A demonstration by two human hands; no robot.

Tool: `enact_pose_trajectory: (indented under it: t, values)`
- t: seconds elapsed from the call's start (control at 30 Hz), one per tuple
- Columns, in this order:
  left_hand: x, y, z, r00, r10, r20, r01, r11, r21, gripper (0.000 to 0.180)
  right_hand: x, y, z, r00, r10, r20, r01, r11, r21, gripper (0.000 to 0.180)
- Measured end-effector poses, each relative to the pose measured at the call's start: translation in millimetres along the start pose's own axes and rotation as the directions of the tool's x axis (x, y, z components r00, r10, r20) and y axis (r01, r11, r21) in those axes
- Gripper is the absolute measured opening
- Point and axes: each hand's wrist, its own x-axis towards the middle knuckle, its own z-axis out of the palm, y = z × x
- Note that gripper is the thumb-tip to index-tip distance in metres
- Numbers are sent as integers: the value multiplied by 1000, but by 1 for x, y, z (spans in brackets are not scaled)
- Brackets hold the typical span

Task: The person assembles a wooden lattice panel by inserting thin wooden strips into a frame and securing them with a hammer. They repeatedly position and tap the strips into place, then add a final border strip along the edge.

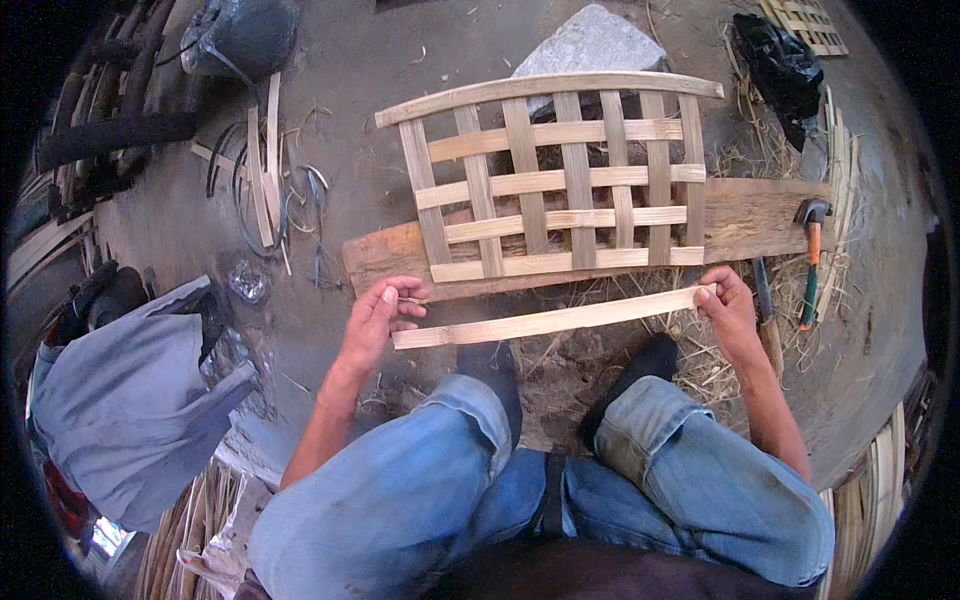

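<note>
A pale, flat bamboo strip point(550, 325) spans the space between my hands, above my feet. My right hand point(730, 305) pinches its right end between thumb and fingers. At its left end, my left hand point(380, 315) has its fingers loosely curled and apart; the lower fingers are close to the strip, and whether they touch it I cannot tell. Just beyond, a woven lattice panel of bamboo strips point(577, 215), with a thicker strip along its far edge, lies partly on a wooden plank point(755, 215).
A hammer point(812, 245) with an orange and green handle lies at the plank's right end, near another tool handle point(768, 320). A grey stone point(590, 50) is behind the panel. Loose strips point(265, 170) and a grey cloth point(140, 400) are at left, a black plastic bag point(775, 70) at far right.
</note>
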Motion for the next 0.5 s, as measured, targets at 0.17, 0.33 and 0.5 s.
enact_pose_trajectory:
  t: [0.17,0.33,0.5]
  values:
    - [-10,4,6,996,-86,-20,88,954,287,31,4,5,10,992,102,-80,-93,990,110,15]
    - [-2,-12,2,997,31,-69,-5,939,345,27,5,-1,13,983,121,-142,-95,980,172,22]
    - [3,-10,13,988,102,-116,-35,877,479,30,0,12,4,974,114,-197,-73,976,208,24]
